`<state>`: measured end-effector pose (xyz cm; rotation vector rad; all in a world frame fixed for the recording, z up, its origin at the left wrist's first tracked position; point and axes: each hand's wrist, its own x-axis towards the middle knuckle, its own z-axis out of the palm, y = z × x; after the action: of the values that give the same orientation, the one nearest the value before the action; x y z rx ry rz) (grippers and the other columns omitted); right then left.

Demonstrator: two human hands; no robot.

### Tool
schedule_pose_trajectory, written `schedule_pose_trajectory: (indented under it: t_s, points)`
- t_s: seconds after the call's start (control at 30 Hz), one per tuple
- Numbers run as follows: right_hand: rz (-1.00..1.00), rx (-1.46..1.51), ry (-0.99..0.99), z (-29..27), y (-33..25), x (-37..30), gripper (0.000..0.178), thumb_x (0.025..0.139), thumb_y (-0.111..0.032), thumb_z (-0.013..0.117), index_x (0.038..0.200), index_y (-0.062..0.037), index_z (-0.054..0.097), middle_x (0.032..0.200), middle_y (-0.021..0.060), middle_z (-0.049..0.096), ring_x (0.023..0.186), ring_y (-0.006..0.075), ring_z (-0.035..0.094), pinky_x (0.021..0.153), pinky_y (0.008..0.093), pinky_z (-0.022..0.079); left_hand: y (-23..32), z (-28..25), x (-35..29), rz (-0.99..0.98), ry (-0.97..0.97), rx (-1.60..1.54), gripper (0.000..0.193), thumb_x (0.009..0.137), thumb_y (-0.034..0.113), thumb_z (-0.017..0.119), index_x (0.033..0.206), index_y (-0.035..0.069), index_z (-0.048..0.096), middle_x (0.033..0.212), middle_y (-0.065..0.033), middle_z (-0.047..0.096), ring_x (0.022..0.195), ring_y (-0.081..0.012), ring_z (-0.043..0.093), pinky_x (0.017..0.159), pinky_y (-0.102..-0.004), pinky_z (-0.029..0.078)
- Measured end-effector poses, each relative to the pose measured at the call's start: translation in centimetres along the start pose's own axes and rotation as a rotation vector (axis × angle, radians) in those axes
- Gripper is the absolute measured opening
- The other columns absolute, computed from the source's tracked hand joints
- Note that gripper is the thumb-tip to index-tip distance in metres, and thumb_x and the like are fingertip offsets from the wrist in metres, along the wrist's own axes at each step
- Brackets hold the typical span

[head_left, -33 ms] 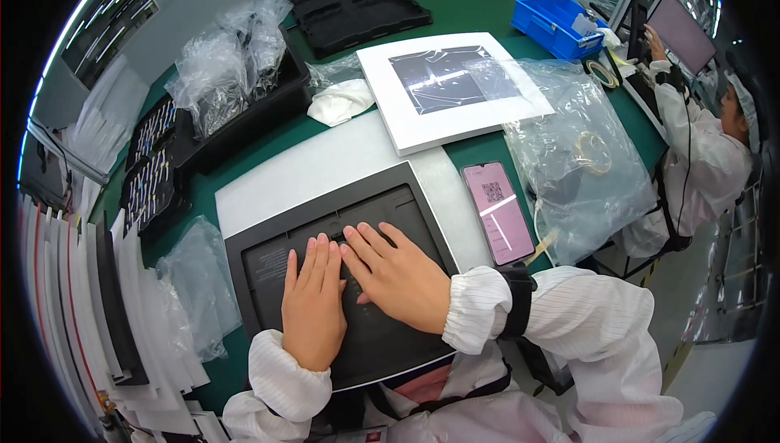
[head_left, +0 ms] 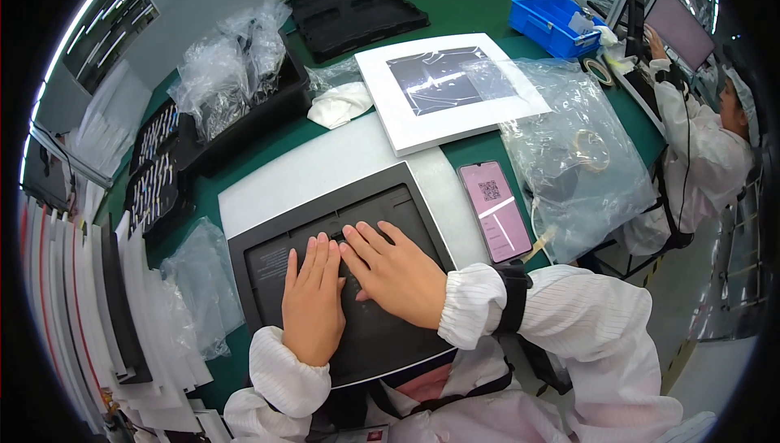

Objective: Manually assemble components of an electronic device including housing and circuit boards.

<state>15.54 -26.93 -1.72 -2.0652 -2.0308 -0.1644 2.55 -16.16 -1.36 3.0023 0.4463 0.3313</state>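
Note:
A black rectangular panel with a raised rim, like the back of a picture frame (head_left: pixel 260 252), lies on a white foam sheet (head_left: pixel 301 175) in front of me. My left hand (head_left: pixel 313 309) rests on its recessed middle with fingers stretched out. My right hand (head_left: pixel 394 272) lies flat beside it, slanting in from the right, and the fingertips of both hands come close together. Neither hand grips anything. What lies under the palms is hidden. A phone with a pink screen (head_left: pixel 494 211) sits just right of the panel.
Beyond the panel is a white frame (head_left: pixel 382 106) with a film-covered dark screen. Around are plastic bags (head_left: pixel 581 167), a crumpled white cloth (head_left: pixel 340 104), a blue bin (head_left: pixel 552 27), a black tray (head_left: pixel 353 16) and a black crate (head_left: pixel 244 122). A co-worker (head_left: pixel 703 150) sits at right.

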Motion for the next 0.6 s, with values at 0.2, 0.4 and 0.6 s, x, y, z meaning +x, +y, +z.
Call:
schedule_pose_trajectory:
  t_s: [0.2, 0.4, 0.6]
  points:
    - [0.034, 0.085, -0.019, 0.7, 0.5, 0.1, 0.059, 0.077, -0.036, 0.062, 0.12, 0.0008, 0.044, 0.129, 0.0168, 0.043, 0.123, 0.0289, 0.037, 0.101, 0.0506, 0.028, -0.2, 1.0, -0.3, 0.016, 0.023, 0.092, 0.04, 0.084, 0.006, 0.05, 0.123, 0.0, 0.044, 0.13, -0.0183, 0.044, 0.125, -0.029, 0.038, 0.104, -0.0451, 0.025]
    - [0.035, 0.106, 0.011, 0.9, 0.0, -2.1, 0.056, 0.081, -0.035, 0.058, 0.123, 0.001, 0.043, 0.132, 0.0153, 0.041, 0.126, 0.0271, 0.034, 0.103, 0.0491, 0.024, 0.5, 0.4, -0.7, -0.017, 0.012, 0.054, 0.035, 0.086, 0.005, 0.048, 0.119, -0.004, 0.045, 0.128, -0.0208, 0.044, 0.122, -0.0342, 0.039, 0.101, -0.0458, 0.03]
    - [0.004, 0.134, 0.015, 0.9, 0.4, -2.5, 0.057, 0.081, -0.035, 0.058, 0.122, 0.0017, 0.044, 0.131, 0.0165, 0.042, 0.125, 0.0279, 0.036, 0.104, 0.0463, 0.026, 1.2, -0.1, -0.4, -0.074, -0.059, 0.051, 0.036, 0.087, 0.011, 0.049, 0.12, -0.002, 0.045, 0.129, -0.0201, 0.043, 0.121, -0.0345, 0.04, 0.099, -0.0447, 0.034]
